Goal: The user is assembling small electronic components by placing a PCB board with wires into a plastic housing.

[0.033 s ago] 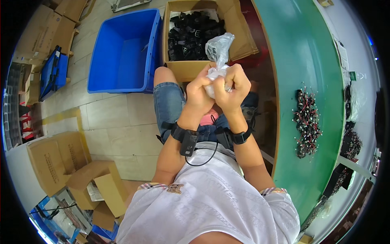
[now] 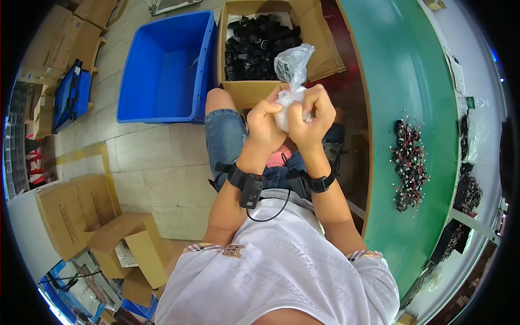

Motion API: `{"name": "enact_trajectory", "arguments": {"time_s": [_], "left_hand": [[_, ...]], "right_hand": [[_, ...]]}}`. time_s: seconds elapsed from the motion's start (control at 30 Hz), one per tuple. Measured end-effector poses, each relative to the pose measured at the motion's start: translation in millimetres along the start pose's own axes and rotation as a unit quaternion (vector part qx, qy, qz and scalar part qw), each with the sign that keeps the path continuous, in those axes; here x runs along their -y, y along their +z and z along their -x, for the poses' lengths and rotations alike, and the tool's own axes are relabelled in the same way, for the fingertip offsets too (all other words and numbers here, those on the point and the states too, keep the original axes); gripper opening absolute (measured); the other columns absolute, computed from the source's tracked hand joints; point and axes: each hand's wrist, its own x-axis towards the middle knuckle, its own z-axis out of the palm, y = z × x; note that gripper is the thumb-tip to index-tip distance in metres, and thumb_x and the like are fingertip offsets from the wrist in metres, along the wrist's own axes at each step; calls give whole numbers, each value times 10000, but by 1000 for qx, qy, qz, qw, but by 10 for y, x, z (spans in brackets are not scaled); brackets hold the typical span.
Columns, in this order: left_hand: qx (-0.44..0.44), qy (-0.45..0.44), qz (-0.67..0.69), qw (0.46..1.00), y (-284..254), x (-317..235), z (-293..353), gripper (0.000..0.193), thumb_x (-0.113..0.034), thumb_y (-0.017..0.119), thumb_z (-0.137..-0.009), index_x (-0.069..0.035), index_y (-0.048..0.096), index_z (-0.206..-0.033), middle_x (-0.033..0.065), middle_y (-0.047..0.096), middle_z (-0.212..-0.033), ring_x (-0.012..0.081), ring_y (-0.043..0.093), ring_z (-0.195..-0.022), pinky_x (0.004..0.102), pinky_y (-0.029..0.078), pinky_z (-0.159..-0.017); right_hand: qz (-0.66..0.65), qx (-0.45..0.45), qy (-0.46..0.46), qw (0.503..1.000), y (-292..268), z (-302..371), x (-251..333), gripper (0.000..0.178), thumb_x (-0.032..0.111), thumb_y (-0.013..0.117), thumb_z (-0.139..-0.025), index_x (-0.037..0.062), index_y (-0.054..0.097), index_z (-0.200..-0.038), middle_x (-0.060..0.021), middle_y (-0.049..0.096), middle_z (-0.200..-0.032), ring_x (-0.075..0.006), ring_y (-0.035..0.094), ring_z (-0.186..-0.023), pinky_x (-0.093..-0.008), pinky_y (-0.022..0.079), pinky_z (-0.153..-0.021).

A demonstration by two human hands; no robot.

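A clear plastic bag (image 2: 293, 66) is gathered between my two hands, in front of the open cardboard box. Its puffed upper end stands out beyond my fingers, and whitish bunched plastic shows between them. My left hand (image 2: 264, 123) pinches the bunched part from the left, thumb on top. On the other side my right hand (image 2: 311, 120) grips it with bent fingers and thumb. Whether anything is inside the bag I cannot tell. Behind it, the cardboard box (image 2: 252, 89) holds a heap of black plastic parts (image 2: 254, 46).
A blue plastic bin (image 2: 162, 117) stands on the floor left of the box. Along my right runs a green-topped table (image 2: 398, 65), with a pile of small black parts with red wires (image 2: 410, 162). Cardboard boxes (image 2: 76, 211) stand at lower left.
The bunched plastic between my fingers has shifted and spread slightly. Both hands keep their hold in nearly the same place.
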Motion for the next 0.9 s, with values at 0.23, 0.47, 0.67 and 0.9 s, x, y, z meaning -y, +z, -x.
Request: {"name": "enact_trajectory", "arguments": {"time_s": [0.23, 0.47, 0.67, 0.9], "left_hand": [[-58, -3, 23, 998, 137, 4, 7, 399, -308, 452, -892, -13, 505, -1156, 132, 549, -1145, 219, 530, -1056, 324, 404, -943], [31, 62, -92, 993, 196, -121, 60, 409, -293, 514, -895, 42, 544, -1128, 160, 587, -1131, 197, 574, -1015, 305, 464, -875], [51, 50, -164, 984, 236, -74, 159, 412, -242, 669, -797, -10, 497, -1090, 75, 569, -1032, 129, 559, -937, 243, 453, -819], [41, 78, -263, 961, 254, 94, 171, 529, -192, 741, -719, -38, 437, -1124, 70, 539, -1067, 141, 539, -980, 260, 456, -828]], "right_hand": [[84, -17, -39, 996, 84, 80, 178, 274, 54, 497, -665, 19, 621, -906, -136, 579, -901, -301, 530, -819, -399, 433, -790], [134, -19, -55, 989, 42, 224, 422, 289, 112, 471, -745, 20, 635, -965, -154, 578, -1069, -345, 479, -1088, -431, 380, -927], [101, -41, -92, 990, -31, 223, 233, 242, 171, 396, -880, 6, 527, -999, -243, 450, -1277, -392, 390, -1216, -482, 299, -1017], [65, -94, -15, 993, -86, 222, 120, 246, 280, 424, -934, 48, 449, -1010, -238, 395, -1304, -320, 433, -1182, -410, 331, -999]]}}
